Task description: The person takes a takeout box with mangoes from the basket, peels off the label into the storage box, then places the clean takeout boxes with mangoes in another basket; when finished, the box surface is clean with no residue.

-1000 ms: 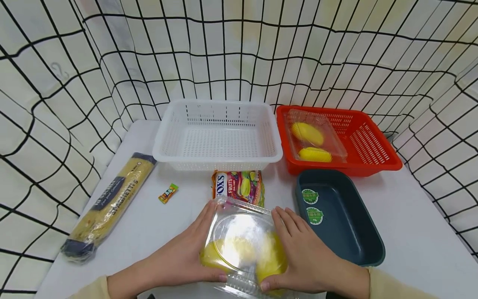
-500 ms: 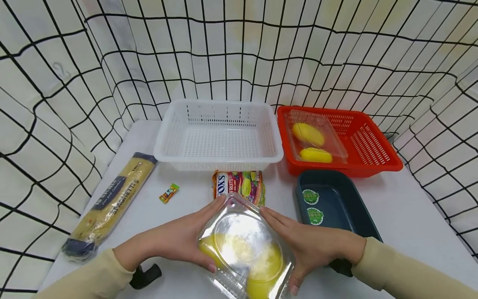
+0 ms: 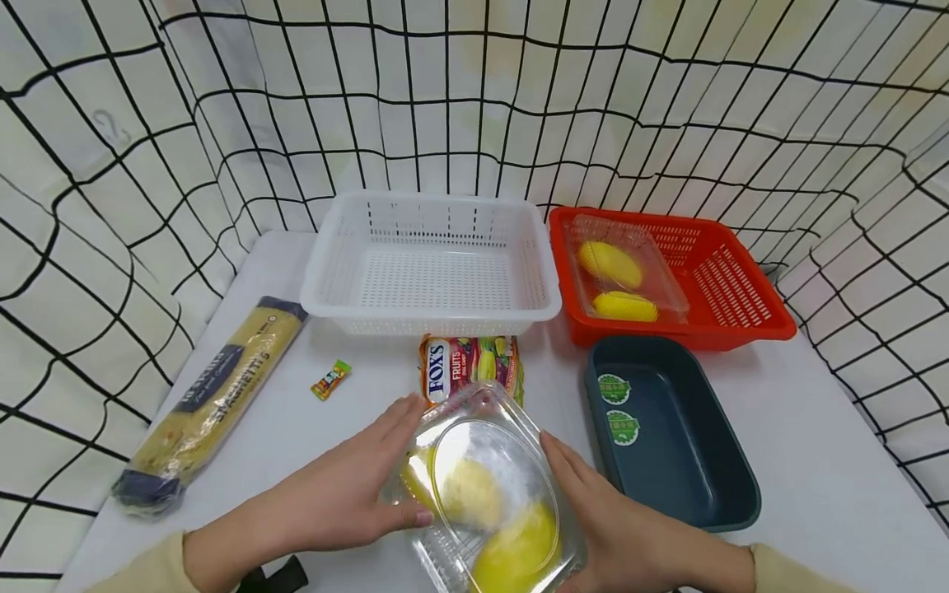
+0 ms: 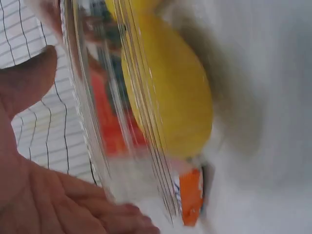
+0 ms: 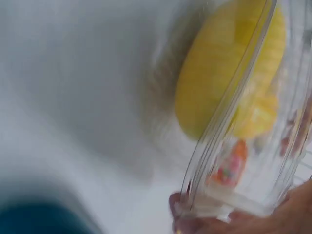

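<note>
A clear plastic clamshell box (image 3: pixel 474 445) with yellow oval fruits (image 3: pixel 519 548) inside is at the near middle of the head view, turned at an angle. My right hand (image 3: pixel 619 523) holds its right side; in the right wrist view, fingertips (image 5: pixel 187 222) curl at the rim. My left hand (image 3: pixel 344 486) is at the left side with fingers fairly straight. In the left wrist view, the left thumb (image 4: pixel 36 80) stands apart from the box. The box's near end is cut off by the head view's lower edge. A FOX'S candy bag (image 3: pixel 470 362) lies just beyond it, partly covered.
A white basket (image 3: pixel 430 317) stands at the back, beside a red basket (image 3: pixel 741 325) holding another clear box of yellow fruits. A dark blue tray (image 3: pixel 670 445) lies to the right. Spaghetti (image 3: pixel 215 403) and a small wrapped candy (image 3: pixel 330 380) lie left. Black wire mesh surrounds the table.
The clear box has turned clockwise from nearly straight to a slant. My left hand has loosened, its thumb leaving the box's near corner. The right hand has stayed at the right side.
</note>
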Tool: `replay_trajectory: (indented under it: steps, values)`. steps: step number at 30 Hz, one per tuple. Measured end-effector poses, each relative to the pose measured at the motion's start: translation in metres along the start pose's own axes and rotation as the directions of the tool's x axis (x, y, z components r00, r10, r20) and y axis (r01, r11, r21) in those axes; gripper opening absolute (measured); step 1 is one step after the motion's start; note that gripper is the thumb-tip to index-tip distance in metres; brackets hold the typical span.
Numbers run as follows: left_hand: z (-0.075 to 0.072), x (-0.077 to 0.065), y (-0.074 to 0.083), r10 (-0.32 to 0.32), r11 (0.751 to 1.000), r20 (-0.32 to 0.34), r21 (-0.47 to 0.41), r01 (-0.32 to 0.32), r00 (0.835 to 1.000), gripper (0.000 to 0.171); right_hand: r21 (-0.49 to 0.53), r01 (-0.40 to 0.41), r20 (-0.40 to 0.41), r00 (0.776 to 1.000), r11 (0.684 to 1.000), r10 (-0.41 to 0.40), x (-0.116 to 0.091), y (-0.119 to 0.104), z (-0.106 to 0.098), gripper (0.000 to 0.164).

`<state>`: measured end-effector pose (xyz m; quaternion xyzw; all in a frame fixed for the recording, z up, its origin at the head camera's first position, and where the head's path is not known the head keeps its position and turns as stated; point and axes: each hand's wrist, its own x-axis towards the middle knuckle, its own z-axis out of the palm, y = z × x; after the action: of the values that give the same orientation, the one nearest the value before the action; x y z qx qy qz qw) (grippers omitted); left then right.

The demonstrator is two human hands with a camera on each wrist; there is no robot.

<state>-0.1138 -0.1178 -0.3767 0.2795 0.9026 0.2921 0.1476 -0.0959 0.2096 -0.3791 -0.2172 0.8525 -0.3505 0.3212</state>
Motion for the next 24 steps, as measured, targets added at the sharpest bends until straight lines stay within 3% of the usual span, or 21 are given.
replay_trajectory:
  steps: [2, 6, 9, 12, 13, 16, 19, 24]
  values:
    - [0.007, -0.003, 0.005, -0.033, 0.999, -0.041, 0.011, 0.033, 0.999, 0.127, 0.009, 0.015, -0.029, 0.999, 1.000, -0.015, -0.001, 0.001, 0.005, 0.140]
    - [0.017, -0.001, 0.009, -0.038, 0.998, -0.071, 0.043, 0.041, 0.997, 0.146, -0.134, 0.168, -0.122, 0.975, 0.977, -0.184, 0.000, 0.014, 0.016, 0.146]
    - [0.014, 0.004, 0.007, -0.017, 0.999, -0.041, 0.035, 0.019, 0.999, 0.149, -0.089, 0.101, -0.100, 0.989, 0.991, -0.110, -0.001, 0.010, 0.016, 0.149]
    - [0.008, 0.008, 0.004, -0.021, 1.000, 0.024, -0.011, 0.022, 0.999, 0.147, 0.061, -0.061, -0.022, 0.998, 0.996, 0.063, -0.002, -0.004, 0.009, 0.145]
    - [0.006, 0.010, 0.003, -0.014, 1.000, 0.043, -0.016, 0.015, 0.999, 0.146, 0.075, -0.079, -0.013, 0.997, 0.994, 0.081, -0.002, -0.006, 0.007, 0.144]
    - [0.002, 0.018, -0.003, 0.014, 0.999, 0.103, -0.038, -0.010, 0.995, 0.143, -0.016, 0.009, -0.027, 1.000, 1.000, -0.010, 0.000, -0.003, 0.001, 0.143]
    - [-0.001, 0.029, -0.010, 0.057, 0.998, 0.145, -0.034, -0.052, 0.988, 0.142, -0.140, 0.106, -0.034, 0.993, 0.984, -0.112, 0.003, 0.002, -0.004, 0.144]
    - [-0.009, 0.043, -0.019, 0.095, 0.995, 0.179, -0.033, -0.090, 0.979, 0.142, -0.135, 0.124, -0.034, 0.991, 0.983, -0.130, 0.006, 0.005, -0.004, 0.145]
